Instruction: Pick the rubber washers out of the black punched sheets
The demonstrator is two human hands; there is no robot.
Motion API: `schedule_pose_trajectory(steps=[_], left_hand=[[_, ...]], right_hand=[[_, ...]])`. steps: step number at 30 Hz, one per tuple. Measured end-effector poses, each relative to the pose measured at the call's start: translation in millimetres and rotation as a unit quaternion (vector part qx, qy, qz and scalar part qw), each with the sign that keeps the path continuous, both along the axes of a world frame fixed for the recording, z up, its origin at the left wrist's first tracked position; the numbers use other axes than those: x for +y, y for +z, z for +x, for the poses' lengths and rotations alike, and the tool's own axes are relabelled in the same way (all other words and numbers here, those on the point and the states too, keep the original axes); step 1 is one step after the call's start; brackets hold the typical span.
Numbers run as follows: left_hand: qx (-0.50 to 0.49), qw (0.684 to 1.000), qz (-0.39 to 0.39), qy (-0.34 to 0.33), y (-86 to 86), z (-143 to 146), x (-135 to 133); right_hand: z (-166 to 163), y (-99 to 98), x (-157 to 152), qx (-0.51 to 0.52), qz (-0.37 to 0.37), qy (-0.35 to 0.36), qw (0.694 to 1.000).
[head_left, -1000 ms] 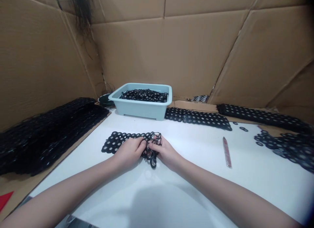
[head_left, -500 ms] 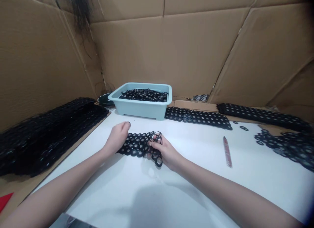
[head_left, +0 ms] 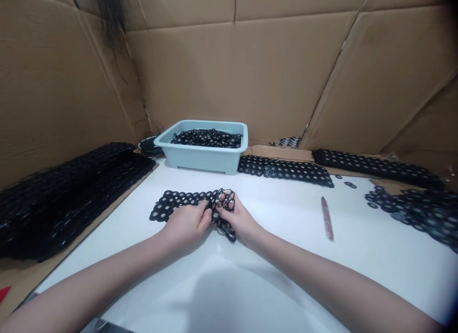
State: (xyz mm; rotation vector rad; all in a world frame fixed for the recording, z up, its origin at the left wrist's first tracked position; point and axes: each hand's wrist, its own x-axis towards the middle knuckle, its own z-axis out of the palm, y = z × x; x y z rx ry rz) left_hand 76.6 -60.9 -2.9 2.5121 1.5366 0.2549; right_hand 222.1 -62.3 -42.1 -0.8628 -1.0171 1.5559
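A black rubber sheet of joined rings lies on the white table in front of me. My left hand pinches the sheet's right end, fingers closed on it. My right hand is closed on a bunch of loose black rings that hang from its fingers, right beside the left hand. The two hands touch at the sheet's edge.
A pale blue tub full of black rings stands behind. A big stack of ring sheets fills the left. More sheets and loose rings lie right. A thin reddish stick rests on the table. Cardboard walls surround it.
Half a second ago my left hand was lifted at the sheet's left end; it has come back to the sheet's right end beside my right hand, and the sheet lies stretched leftward again.
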Motion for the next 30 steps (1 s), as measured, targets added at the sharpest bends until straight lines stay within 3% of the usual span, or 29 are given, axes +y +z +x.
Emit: schedule_pose_trajectory(steps=[5,10,16,20,22,24,30], left_hand=[[0.040,0.997,0.063,0.015,1.3,3,-1],[0.050,0.997,0.029,-0.051,-3.1,5,-6],[0.040,0.999,0.015,-0.033,-8.8,9,-6],[-0.057,0.998,0.007,0.027,-1.7,-4,13],[-0.109,0.987,0.063,0.097,2.7,-12,25],[-0.118,0.982,0.085,0.120,3.5,-16,31],[-0.062,0.998,0.000,0.029,-12.8,-2,19]], right_hand=[[0,-3.2,1,-0.014,-0.006,0.012,1.000],[0,-4.0,1,-0.024,0.023,-0.023,0.999],[-2,-2.1,0,-0.045,0.031,-0.011,0.998],[-2,1.5,0,-0.039,-0.012,0.011,0.999],[-1,3.8,0,-0.046,-0.025,0.015,0.999],[-1,6.3,-1,-0.053,-0.036,0.017,0.998],[0,11.9,-4,-0.051,-0.035,0.026,0.998]])
